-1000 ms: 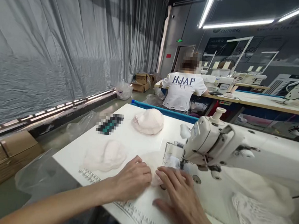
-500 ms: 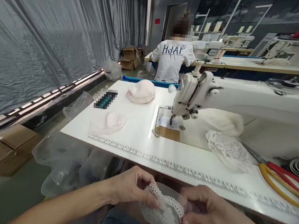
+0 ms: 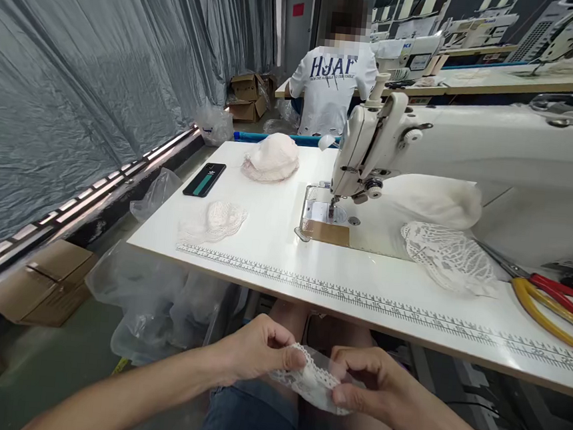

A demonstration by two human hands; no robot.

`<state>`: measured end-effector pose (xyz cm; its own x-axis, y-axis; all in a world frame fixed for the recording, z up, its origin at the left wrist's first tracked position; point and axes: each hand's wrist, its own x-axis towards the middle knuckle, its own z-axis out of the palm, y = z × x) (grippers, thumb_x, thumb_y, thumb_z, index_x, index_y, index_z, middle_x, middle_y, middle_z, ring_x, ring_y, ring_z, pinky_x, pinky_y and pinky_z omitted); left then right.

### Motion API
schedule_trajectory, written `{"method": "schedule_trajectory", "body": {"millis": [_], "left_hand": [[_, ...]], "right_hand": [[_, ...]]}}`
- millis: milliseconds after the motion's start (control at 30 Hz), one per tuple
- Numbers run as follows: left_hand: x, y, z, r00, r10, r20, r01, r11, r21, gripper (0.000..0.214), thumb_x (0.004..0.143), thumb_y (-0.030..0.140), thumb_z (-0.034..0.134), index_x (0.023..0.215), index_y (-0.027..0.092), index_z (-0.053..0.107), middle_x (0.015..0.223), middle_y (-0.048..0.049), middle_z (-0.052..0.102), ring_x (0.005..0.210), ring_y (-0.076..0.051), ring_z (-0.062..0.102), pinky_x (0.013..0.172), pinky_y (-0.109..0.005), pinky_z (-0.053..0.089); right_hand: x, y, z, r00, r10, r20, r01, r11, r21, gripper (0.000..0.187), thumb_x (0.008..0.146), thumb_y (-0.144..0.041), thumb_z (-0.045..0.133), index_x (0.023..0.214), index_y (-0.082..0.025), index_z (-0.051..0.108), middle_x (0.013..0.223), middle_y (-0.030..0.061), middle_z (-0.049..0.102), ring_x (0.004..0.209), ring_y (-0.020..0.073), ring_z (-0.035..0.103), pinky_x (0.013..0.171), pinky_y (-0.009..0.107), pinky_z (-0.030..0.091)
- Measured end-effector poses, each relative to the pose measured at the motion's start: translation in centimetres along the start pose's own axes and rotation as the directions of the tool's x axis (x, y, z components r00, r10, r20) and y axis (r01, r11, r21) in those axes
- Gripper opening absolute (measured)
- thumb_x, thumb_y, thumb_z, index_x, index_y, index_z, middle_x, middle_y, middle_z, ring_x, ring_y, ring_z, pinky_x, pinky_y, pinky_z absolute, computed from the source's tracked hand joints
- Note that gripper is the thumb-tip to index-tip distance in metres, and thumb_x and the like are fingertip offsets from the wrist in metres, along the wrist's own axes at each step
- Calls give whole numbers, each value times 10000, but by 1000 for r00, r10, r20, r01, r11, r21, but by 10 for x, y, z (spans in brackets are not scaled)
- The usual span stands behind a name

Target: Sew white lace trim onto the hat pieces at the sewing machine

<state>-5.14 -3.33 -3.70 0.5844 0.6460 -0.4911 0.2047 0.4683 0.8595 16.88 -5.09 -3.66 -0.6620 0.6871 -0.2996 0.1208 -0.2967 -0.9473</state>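
Observation:
A piece of white lace fabric [image 3: 313,382] with a scalloped, holed edge is stretched between my two hands, above my lap and in front of the table edge. My left hand [image 3: 267,352] pinches one end between thumb and fingers. At the other end my right hand [image 3: 365,380] grips it the same way. Beyond them stands a white sewing machine [image 3: 372,149], with no fabric visible under its needle. White lace [image 3: 446,256] lies on the table to the right of the needle, and another pale lace piece [image 3: 215,222] lies at the left.
The white table [image 3: 264,240] has a printed ruler [image 3: 359,298] along its front. On it are a pale pink fabric cup [image 3: 272,157], a phone [image 3: 204,180] and red-and-yellow-handled scissors [image 3: 542,304]. A cardboard box [image 3: 42,281] and plastic bags [image 3: 153,304] lie left. A co-worker [image 3: 333,78] sits ahead.
My view has tilted down a little. Both hands are closer together, the right one having come left, and the lace fabric between them looks narrower and more drawn up.

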Motion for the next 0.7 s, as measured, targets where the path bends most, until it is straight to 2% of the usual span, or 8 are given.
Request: {"method": "schedule_trajectory", "body": {"millis": [133, 267, 333, 400, 500, 600, 700], "left_hand": [[2, 0, 1, 999, 35, -32, -33, 997, 64, 606, 647, 695, 616, 509, 123, 470, 523, 45, 315, 520, -62, 259, 493, -229, 172], [3, 1, 2, 995, 23, -98, -17, 998, 62, 626, 649, 724, 579, 512, 123, 472, 492, 53, 302, 498, -56, 237, 479, -227, 152], [2, 0, 2, 996, -3, -91, 3, 1000, 6, 571, 610, 665, 666, 582, 109, 539, 516, 48, 379, 514, -61, 302, 487, -207, 211], [2, 0, 2, 997, -51, -56, 48, 997, -57, 498, 527, 533, 790, 687, 99, 607, 587, 27, 494, 566, -80, 405, 539, -200, 308], [2, -2, 4, 995, -90, -41, 86, 991, -101, 436, 484, 399, 837, 730, 93, 648, 678, -6, 585, 631, -111, 490, 627, -233, 392], [4, -3, 8, 999, -23, -49, 21, 998, -52, 325, 549, 349, 802, 703, 96, 670, 667, 0, 583, 615, -100, 478, 607, -218, 377], [4, -3, 12, 997, 73, -41, -68, 992, 110, 233, 603, 294, 771, 716, 105, 694, 627, 22, 538, 584, -81, 431, 540, -192, 314]], "right_hand": [[-1, 7, 1, 999, -33, -29, 33, 999, -3, 227, 811, -363, 659, 739, -149, 637, 725, -18, 557, 707, 123, 494, 649, 217, 362], [1, 14, 4, 995, -48, -92, 42, 997, -68, 257, 817, -405, 635, 733, -164, 611, 726, -20, 541, 712, 131, 489, 649, 220, 367], [2, 18, 4, 991, -42, -124, 29, 995, -98, 310, 825, -450, 605, 699, -167, 596, 699, -19, 520, 690, 133, 480, 633, 223, 366], [0, 20, 3, 989, -25, -143, 9, 994, -111, 344, 834, -485, 574, 696, -171, 593, 687, -16, 504, 676, 134, 471, 623, 225, 370], [-4, 24, 1, 992, 0, -125, -15, 993, -120, 366, 837, -508, 556, 693, -174, 593, 700, -9, 504, 672, 138, 479, 623, 229, 388], [-7, 28, 1, 996, -4, -84, -10, 987, -159, 330, 830, -490, 579, 722, -179, 600, 734, -8, 522, 703, 145, 499, 656, 233, 406], [-6, 32, 3, 993, -49, -107, 22, 970, -241, 303, 824, -482, 593, 739, -191, 602, 732, -15, 525, 716, 148, 503, 665, 229, 407]]}}
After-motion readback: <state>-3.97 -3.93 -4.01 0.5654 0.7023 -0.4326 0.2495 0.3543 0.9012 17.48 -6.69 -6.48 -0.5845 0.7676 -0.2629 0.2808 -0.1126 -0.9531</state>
